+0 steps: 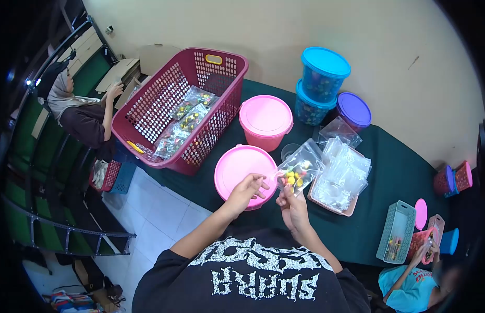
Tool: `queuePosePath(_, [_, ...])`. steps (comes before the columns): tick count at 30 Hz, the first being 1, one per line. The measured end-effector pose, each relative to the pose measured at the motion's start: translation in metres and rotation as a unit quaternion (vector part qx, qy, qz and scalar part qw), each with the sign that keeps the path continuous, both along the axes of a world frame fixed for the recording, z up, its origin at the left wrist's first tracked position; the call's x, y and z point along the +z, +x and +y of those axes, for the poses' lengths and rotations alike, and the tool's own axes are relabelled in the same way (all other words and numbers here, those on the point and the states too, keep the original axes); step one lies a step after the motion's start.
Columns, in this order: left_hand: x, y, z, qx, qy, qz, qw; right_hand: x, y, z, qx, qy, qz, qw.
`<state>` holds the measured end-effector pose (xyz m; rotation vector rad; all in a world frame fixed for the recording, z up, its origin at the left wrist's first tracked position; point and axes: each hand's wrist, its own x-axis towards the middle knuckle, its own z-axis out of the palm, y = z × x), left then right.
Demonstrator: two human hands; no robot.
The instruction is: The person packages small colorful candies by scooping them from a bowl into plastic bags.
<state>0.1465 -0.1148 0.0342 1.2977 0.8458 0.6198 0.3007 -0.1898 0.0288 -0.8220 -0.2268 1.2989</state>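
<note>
My right hand (293,207) pinches the lower edge of a clear plastic bag (301,168), which holds small yellow, pink and green pieces too small to name. To the left of that bag, my left hand (246,192) has its fingers apart and holds nothing. It hovers over the lid of a pink round tub (240,168). Just right of the held bag, a stack of clear empty bags (344,175) fills a pale pink tray (332,206). A second pink tub (266,122) with its lid on stands behind the first.
At the left, a maroon basket (203,148) contains several filled bags (193,117). Stacked blue tubs (323,78) and a purple-lidded tub (353,110) stand against the wall. One person (78,107) is at the left, another (409,287) at lower right by a grey-green basket (397,229).
</note>
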Motion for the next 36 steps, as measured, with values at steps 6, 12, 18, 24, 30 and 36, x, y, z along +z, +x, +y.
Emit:
queuePosePath(6, [0.000, 0.001, -0.006, -0.038, -0.011, 0.015, 0.999, -0.023, 0.014, -0.004, -0.042, 0.070, 0.130, 0.988])
queuePosePath(12, [0.000, 0.001, -0.006, -0.058, -0.086, -0.028, 0.994, -0.032, 0.016, -0.015, -0.005, 0.028, 0.158, 0.987])
queuePosePath(18, [0.002, 0.008, -0.012, -0.022, -0.119, -0.105, 0.987, -0.015, 0.017, -0.027, 0.242, -0.013, -0.085, 0.966])
queuePosePath(24, [0.008, 0.004, -0.018, -0.046, -0.078, -0.071, 0.993, 0.004, 0.021, -0.025, 0.241, -0.045, -0.211, 0.946])
queuePosePath(30, [0.008, -0.008, -0.017, -0.044, -0.120, -0.083, 0.988, -0.012, 0.020, -0.014, 0.214, 0.033, -0.235, 0.947])
queuePosePath(36, [0.037, -0.033, -0.009, -0.044, -0.074, -0.038, 0.996, 0.006, -0.009, 0.002, 0.235, 0.029, -0.229, 0.944])
